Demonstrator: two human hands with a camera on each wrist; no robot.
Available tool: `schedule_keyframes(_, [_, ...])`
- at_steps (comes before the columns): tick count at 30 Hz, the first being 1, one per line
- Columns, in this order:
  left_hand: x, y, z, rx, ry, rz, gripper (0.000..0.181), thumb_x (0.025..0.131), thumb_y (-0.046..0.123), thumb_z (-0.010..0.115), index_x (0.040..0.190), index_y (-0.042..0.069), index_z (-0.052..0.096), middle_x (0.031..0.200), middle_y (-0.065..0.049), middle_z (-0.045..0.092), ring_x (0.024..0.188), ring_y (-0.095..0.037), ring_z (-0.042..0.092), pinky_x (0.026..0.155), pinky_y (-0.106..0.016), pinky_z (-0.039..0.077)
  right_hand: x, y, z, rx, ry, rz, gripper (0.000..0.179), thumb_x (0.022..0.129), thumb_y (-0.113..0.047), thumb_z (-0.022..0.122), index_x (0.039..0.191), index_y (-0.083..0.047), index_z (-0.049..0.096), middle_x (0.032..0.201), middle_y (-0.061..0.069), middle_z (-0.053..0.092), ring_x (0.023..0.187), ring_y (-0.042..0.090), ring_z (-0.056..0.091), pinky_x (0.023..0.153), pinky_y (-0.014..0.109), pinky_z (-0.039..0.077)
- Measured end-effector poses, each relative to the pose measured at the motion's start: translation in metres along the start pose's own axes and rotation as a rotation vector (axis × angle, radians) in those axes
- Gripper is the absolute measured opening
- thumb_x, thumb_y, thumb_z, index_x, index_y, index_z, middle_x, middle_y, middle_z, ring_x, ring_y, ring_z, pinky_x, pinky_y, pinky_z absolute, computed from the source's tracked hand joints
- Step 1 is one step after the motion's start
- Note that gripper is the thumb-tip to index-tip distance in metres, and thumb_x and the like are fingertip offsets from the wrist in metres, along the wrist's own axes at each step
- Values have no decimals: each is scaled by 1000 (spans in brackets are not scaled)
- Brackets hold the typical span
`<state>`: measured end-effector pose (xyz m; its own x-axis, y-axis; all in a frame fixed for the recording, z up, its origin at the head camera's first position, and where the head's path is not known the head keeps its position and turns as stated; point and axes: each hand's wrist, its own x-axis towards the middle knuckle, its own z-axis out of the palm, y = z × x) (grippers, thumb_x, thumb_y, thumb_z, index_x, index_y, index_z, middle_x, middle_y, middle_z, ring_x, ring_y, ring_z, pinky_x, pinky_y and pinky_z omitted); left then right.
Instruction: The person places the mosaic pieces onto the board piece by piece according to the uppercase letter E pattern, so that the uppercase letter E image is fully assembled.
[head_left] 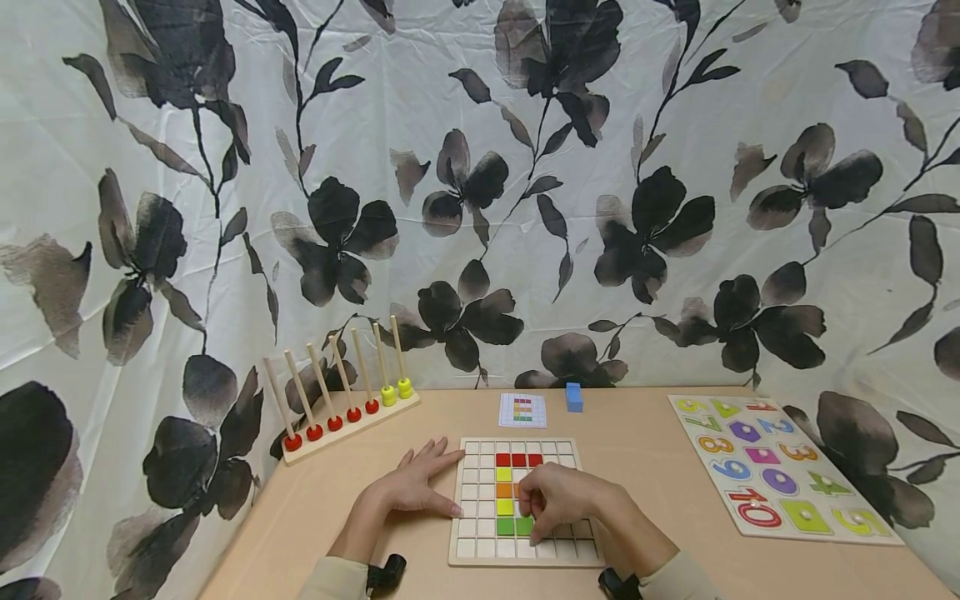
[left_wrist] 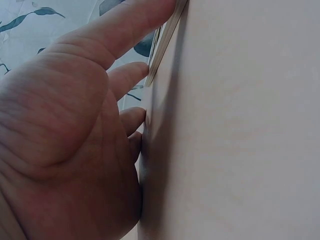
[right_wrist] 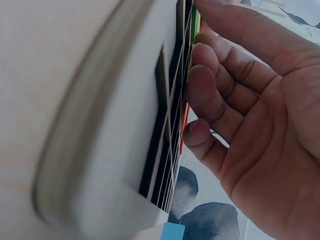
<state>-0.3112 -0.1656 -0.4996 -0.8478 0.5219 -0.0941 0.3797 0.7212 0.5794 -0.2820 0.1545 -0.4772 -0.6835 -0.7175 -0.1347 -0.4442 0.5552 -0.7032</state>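
Note:
A white gridded board in a wooden frame [head_left: 487, 560] lies before me. Red tiles [head_left: 519, 460] sit in a row on it, with a yellow tile [head_left: 504, 507], an orange tile [head_left: 504, 491] and green tiles [head_left: 506, 527] below. My right hand [head_left: 566, 498] reaches over the board's right part, thumb and index finger pinching at a green tile [head_left: 524, 527] in the lower row. The other fingers curl close to the grid in the right wrist view and hide some squares. My left hand [head_left: 412, 485] lies spread at the board's left edge, its thumb touching the frame.
Behind the board lie a pattern card [head_left: 522, 422] and a blue block [head_left: 573, 397]. A peg stand [head_left: 337, 433] with red and yellow-green beads is at the back left. A number-and-shape puzzle board [head_left: 795, 475] lies on the right. A floral cloth [head_left: 480, 208] hangs behind the table.

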Motion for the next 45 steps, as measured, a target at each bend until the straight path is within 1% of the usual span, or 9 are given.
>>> schedule_keyframes(5, [-1, 1, 0, 3, -2, 5, 99, 77, 57, 85, 160, 23, 43, 173, -21, 18, 161, -46, 8, 126, -72, 1, -1, 4, -4, -12, 21, -26, 25, 77, -18, 93, 89, -14, 72, 69, -10, 60, 63, 2, 53, 59, 17, 44])
schedule_keyframes(10, [0, 1, 0, 10, -1, 5, 99, 77, 57, 85, 160, 23, 43, 173, -21, 19, 161, -46, 8, 126, -71, 2, -6, 8, -14, 15, 107, 2, 21, 82, -18, 90, 93, -14, 73, 74, -8, 59, 69, 6, 54, 60, 19, 45])
schedule_keyframes(14, [1, 0, 0, 15, 0, 6, 99, 77, 58, 85, 160, 23, 43, 173, -21, 19, 161, -46, 9, 126, -72, 2, -12, 11, -25, 42, 172, 1, 23, 83, -18, 89, 98, -11, 72, 76, -5, 60, 72, 9, 55, 61, 20, 47])
schedule_keyframes(22, [1, -2, 0, 13, 1, 11, 99, 77, 57, 85, 160, 23, 43, 173, -22, 18, 161, -46, 9, 125, -72, 2, -27, 20, -44, 21, 244, -14, 28, 85, -16, 86, 105, -5, 71, 77, -4, 61, 72, 9, 56, 64, 23, 49])
schedule_keyframes(29, [2, -2, -1, 9, -4, 5, 99, 77, 58, 84, 160, 23, 43, 173, -21, 18, 161, -46, 9, 126, -71, 2, -43, 36, -60, 27, 283, 6, 24, 86, -13, 85, 106, -10, 71, 78, -2, 62, 72, 10, 57, 65, 23, 49])
schedule_keyframes(32, [3, -2, -1, 9, -7, 2, 99, 77, 58, 84, 160, 23, 43, 173, -21, 18, 161, -46, 9, 126, -71, 2, -52, 46, -68, 52, 290, 10, 26, 85, -9, 84, 108, -7, 71, 80, 1, 63, 72, 11, 58, 66, 22, 49])
schedule_keyframes(37, [3, -4, 0, 11, -7, 0, 99, 77, 58, 85, 160, 24, 43, 173, -20, 18, 161, -46, 9, 126, -71, 2, -67, 63, -77, 79, 277, 6, 31, 84, -2, 82, 111, 4, 68, 84, 7, 65, 76, 15, 59, 69, 22, 50])
schedule_keyframes(40, [3, -4, 0, 6, -8, -3, 99, 77, 58, 84, 160, 24, 43, 173, -20, 18, 161, -45, 8, 126, -71, 1, -74, 71, -80, 72, 258, 10, 30, 83, -1, 82, 109, 5, 69, 84, 8, 66, 77, 14, 60, 70, 22, 50])
schedule_keyframes(45, [2, -3, 0, -3, -10, -2, 99, 77, 58, 85, 160, 23, 43, 173, -21, 18, 161, -45, 8, 126, -72, 1, -83, 84, -81, 67, 196, 59, 27, 81, -6, 85, 104, 0, 72, 88, 9, 69, 80, 13, 60, 72, 22, 49])
